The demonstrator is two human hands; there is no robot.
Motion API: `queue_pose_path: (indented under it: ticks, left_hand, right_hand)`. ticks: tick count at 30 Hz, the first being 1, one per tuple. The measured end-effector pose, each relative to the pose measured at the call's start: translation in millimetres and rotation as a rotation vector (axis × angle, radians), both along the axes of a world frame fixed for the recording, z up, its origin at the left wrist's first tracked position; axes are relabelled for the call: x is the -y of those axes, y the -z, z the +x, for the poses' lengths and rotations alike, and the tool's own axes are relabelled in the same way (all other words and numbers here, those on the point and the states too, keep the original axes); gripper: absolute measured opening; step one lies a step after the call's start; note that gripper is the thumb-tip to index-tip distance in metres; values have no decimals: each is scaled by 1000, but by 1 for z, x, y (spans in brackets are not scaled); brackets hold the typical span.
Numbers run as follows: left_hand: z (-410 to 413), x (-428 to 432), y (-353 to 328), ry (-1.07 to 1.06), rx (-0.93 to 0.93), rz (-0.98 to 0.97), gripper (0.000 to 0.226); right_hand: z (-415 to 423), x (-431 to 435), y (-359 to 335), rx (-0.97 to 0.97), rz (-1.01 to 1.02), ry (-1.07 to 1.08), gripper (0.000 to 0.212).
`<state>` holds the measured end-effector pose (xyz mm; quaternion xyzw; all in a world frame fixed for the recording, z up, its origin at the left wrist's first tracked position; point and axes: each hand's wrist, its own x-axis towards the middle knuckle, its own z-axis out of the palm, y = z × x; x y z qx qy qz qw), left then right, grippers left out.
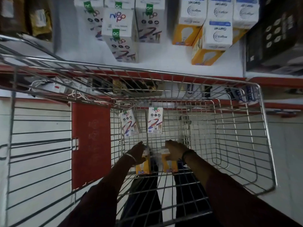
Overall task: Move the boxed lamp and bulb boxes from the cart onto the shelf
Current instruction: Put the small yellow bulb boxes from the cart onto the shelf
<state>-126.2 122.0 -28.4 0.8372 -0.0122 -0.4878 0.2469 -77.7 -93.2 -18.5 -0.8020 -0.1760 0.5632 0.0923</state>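
Both arms reach down into the wire cart [255, 128]. The left hand [138, 152] grasps one yellow bulb box [143, 166] and the right hand [174, 150] grasps another [169, 164] (both upright on the cart floor). Two Nippo boxes [155, 120] stand farther in, and more stock fills the shelf [164, 59] above.
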Motion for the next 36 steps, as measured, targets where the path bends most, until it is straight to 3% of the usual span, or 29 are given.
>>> queue_pose_path:
  ticks: [3, 5, 8, 10, 12, 14, 15, 18, 20, 23, 26, 29, 36]
  left_hand:
    - [-1, -6, -3, -32, -55, -40, 88]
    - [2, -12, -3, -26, -84, -45, 86]
    - [8, -16, -12, 40, -42, 5, 65]
    - [10, -18, -18, 17, -5, -10, 68]
    - [10, -15, -23, 26, -31, -37, 73]
    - [7, -12, -28, 41, -36, -35, 62]
    - [5, -11, -31, 30, -30, -39, 61]
    - [7, -6, -31, -14, -3, -7, 96]
    - [14, -2, -28, 5, -59, 55, 102]
    - [20, 0, -25, 80, -192, 159, 92]
    - [22, -5, -24, 108, -206, 192, 81]
    - [18, -13, -23, 130, -129, 166, 69]
    - [30, -12, -85, 21, 126, -2, 70]
  right_hand:
    - [4, 1, -8, -80, 25, 105, 99]
    - [8, 1, -13, -66, 37, 116, 99]
    - [15, 2, -23, -10, 88, 110, 73]
    - [16, 7, -33, -1, 133, 140, 50]
    - [15, 13, -46, 17, 178, 175, 46]
    - [11, 18, -55, 44, 204, 213, 44]
    - [9, 20, -57, 55, 208, 226, 43]
    - [5, 23, -59, 74, 209, 239, 44]
    - [4, 23, -55, 91, 191, 232, 45]
    - [5, 21, -49, 90, 173, 224, 48]
    - [8, 19, -45, 93, 166, 227, 54]
    - [12, 17, -47, 98, 162, 231, 55]
    - [23, 27, -97, 201, 185, 253, 71]
